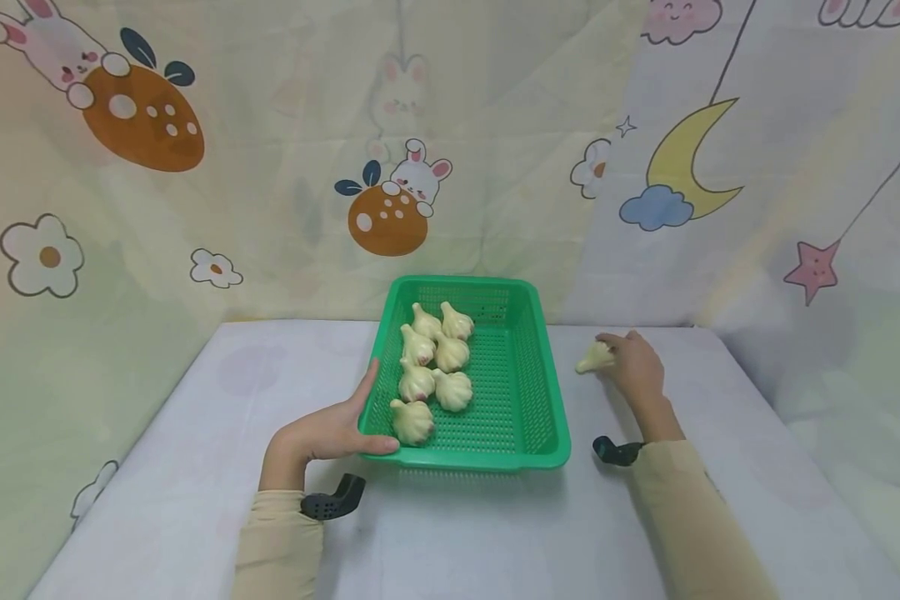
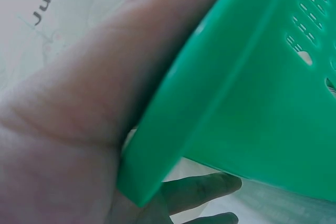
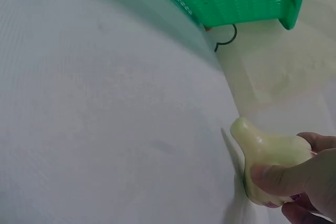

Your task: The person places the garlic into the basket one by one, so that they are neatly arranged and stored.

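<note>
My left hand (image 1: 337,427) grips the front left corner of a green plastic basket (image 1: 525,458). Its thumb lies along the front rim, and in the left wrist view two fingers (image 2: 202,190) show beneath the basket's wall. Several pale garlic bulbs (image 1: 452,354) sit inside, grouped along the left side. To the right of the basket, my right hand (image 1: 640,371) pinches another garlic bulb (image 1: 594,358) between thumb and fingers. The right wrist view shows that bulb (image 3: 268,150) close over the white tabletop, its stem pointing toward the basket's side.
The white table (image 1: 450,542) ends at the back against a hanging cloth (image 1: 285,167) printed with rabbits, flowers and a moon. Black wrist cameras sit at both cuffs, the left one (image 1: 335,498) close to the basket's front corner.
</note>
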Motion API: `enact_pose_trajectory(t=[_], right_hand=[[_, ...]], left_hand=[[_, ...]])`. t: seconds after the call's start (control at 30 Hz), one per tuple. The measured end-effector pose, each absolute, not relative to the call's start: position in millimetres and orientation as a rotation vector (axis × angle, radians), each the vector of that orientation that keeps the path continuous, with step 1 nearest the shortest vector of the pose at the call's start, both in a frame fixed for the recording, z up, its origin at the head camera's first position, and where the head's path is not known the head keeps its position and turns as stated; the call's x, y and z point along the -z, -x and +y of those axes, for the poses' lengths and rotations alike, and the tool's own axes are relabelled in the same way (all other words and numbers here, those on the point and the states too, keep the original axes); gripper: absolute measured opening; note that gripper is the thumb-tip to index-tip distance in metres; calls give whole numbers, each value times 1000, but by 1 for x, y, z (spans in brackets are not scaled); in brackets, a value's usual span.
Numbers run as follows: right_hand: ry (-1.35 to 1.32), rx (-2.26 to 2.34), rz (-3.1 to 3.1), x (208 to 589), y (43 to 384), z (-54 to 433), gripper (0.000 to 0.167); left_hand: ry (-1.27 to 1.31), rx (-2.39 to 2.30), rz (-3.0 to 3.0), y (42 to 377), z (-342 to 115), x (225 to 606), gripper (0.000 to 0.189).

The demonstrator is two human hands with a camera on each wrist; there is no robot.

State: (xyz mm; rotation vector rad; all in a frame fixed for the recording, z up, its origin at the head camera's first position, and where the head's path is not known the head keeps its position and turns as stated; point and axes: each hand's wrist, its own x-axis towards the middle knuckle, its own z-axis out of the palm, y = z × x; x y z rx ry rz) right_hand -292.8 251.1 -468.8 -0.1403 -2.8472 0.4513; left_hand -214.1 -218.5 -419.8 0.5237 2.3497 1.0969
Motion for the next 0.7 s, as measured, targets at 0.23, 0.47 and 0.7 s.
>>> enact_pose_trajectory(t=[0.23, 0.47, 0.7], right_hand=[[252, -606, -2784, 481, 287, 250, 54], [356, -698, -2655, 493, 277, 254, 56], [384, -789, -2632, 492, 277, 263, 60]], left_hand=[[-563, -1117, 2341, 215, -222, 422, 124], [-555, -1117, 2334, 214, -218, 422, 125], [-568, -1124, 2332, 216, -218, 422, 125]])
